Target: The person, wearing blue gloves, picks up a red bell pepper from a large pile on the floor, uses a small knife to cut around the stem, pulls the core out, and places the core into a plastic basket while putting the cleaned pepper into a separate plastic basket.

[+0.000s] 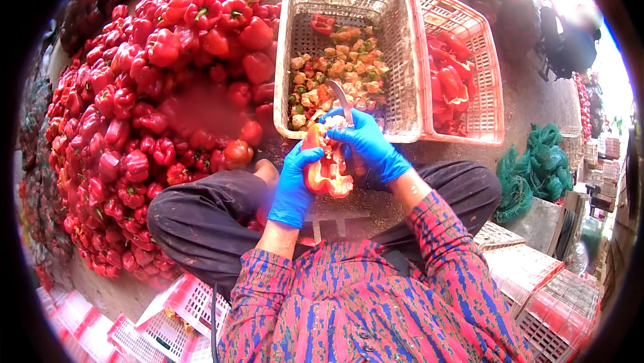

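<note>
My left hand (pixel 292 185), in a blue glove, is closed around a red bell pepper (pixel 330 172) that is cut open, its pale inside facing up. My right hand (pixel 369 143), gloved in the same blue, grips a knife whose curved blade (pixel 341 99) sticks up past the fingers. A pale seedy core (pixel 334 122) shows by the right fingertips, against the pepper's far end. Both hands are close together over my lap, just short of a white crate (pixel 397 136). Inside that crate lie many cut pepper cores (pixel 342 65) and a red piece (pixel 323 24).
A large heap of whole red peppers (pixel 114 142) fills my left side. Right of the white crate stands a pink crate (pixel 493 111) with red pepper pieces (pixel 448 81). Green netting (pixel 537 168) lies further right. Stacked crates (pixel 557 309) stand lower right; another person (pixel 570 41) is at upper right.
</note>
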{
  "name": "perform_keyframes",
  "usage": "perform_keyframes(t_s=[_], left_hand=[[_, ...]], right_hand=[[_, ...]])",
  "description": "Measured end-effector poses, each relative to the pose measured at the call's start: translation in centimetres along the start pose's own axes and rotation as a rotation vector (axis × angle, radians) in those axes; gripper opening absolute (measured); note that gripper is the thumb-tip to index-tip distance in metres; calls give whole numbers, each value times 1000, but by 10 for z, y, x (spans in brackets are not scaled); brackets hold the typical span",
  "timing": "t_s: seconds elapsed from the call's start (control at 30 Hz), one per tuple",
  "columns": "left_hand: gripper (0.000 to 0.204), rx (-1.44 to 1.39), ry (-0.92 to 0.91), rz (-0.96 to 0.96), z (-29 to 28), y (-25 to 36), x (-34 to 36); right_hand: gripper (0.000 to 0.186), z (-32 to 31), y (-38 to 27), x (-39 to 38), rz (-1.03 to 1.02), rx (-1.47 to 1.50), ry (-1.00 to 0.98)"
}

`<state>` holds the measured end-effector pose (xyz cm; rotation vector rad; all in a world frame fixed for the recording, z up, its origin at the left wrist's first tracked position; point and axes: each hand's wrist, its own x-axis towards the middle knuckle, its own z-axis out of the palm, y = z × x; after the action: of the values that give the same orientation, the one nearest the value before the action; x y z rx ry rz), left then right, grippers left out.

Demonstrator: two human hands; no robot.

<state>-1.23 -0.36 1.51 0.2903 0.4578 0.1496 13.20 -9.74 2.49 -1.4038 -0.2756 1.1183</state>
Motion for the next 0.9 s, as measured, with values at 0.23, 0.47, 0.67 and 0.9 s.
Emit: perform_keyframes(t_s=[0.23,0.47,0.67,0.9], left_hand=[[51,-185,151,31,0,-31,8],[64,355,81,408,51,-5,4],[37,420,193,695,71,26,16],[66,1756,1077,233,-168,95,73]], right_hand=[[49,-19,-22,27,-632,-939,366],[37,-3,-21,-69,283,25,0],[46,-93,-38,-106,-117,555,460],[53,-113,-48,-98,-144,176,678]])
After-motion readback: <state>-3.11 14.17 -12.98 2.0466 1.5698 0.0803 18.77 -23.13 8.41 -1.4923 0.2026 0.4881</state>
